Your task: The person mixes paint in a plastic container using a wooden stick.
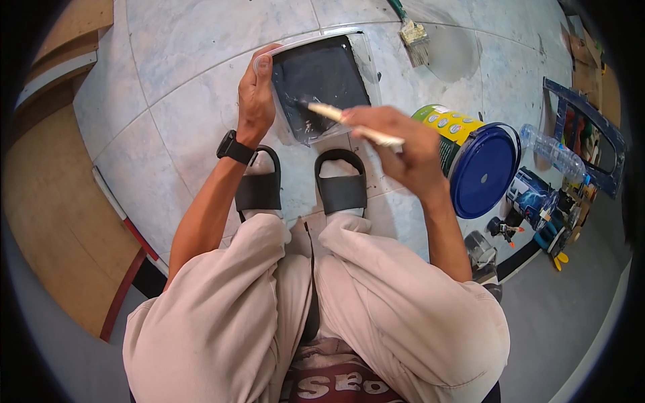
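Head view: fingers of the left hand (255, 97) clasp the tub (367, 64), apparently steadying it, while the right hand (411, 149) grips a pale stick (326, 111).

The left forearm (205, 208) slants forward and inward from outside the left knee (255, 235), the wrist nearly straight, and the left hand (255, 97) is closed in a grip, thumb (263, 70) uppermost and the other fingers mostly hidden. The right forearm (445, 232) reaches forward outside the right knee (342, 232), the right hand (406, 144) angled inward and slightly blurred, its fingers curled together in a grip. Both legs are bent, feet apart between the forearms, toes forward.
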A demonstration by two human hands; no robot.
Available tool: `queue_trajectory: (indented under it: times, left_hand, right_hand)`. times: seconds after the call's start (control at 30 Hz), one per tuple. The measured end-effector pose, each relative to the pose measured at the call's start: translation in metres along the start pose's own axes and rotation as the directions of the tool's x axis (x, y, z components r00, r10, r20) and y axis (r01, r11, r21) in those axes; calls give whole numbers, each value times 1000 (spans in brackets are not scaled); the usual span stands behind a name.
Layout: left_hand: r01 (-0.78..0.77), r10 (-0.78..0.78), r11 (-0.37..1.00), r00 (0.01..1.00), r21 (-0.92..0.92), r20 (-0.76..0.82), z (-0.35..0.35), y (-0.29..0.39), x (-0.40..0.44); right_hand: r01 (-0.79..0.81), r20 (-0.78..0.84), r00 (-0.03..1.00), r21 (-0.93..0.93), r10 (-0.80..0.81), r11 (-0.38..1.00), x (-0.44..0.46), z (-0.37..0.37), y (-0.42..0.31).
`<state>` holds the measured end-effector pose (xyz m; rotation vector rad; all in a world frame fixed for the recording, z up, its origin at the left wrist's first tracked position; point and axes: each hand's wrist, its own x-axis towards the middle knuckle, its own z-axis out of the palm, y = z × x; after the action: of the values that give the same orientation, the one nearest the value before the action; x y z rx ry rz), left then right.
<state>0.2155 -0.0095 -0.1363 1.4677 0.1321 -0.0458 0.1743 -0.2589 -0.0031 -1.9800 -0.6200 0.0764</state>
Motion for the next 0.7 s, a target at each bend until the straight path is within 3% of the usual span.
queue_trajectory:
  times: [0.07,0.33,0.4,0.43,0.5,0.63,0.7]
  left_hand:
    - [-6,6,1000,1000,-24,12,0,1,-2]
    - [-22,22,1000,1000,-2,1,1,0,-3]
    - [-9,9,1000,1000,12,-20,0,1,-4]
    - [-13,14,1000,1000,28,-25,1,3,-5]
    - [-17,19,999,999,44,-29,1,4,-5]
    - [11,-9,998,999,60,-41,2,4,-6]
    - [3,0,998,999,68,-38,1,4,-7]
  right_hand:
    - [25,-121,992,-131,-41,991,12,-8,2]
    - [-6,-191,980,-297,-53,955,4,-4,13]
    - [-324,-354,906,-230,232,917,-13,2,9]
    - [-323,-352,907,-229,231,918,-20,7,9]
    - [-439,-519,747,85,416,895,-34,17,12]
    - [-365,-579,622,381,527,850,-46,49,24]
    - [-382,-564,607,410,559,828,-40,65,20]
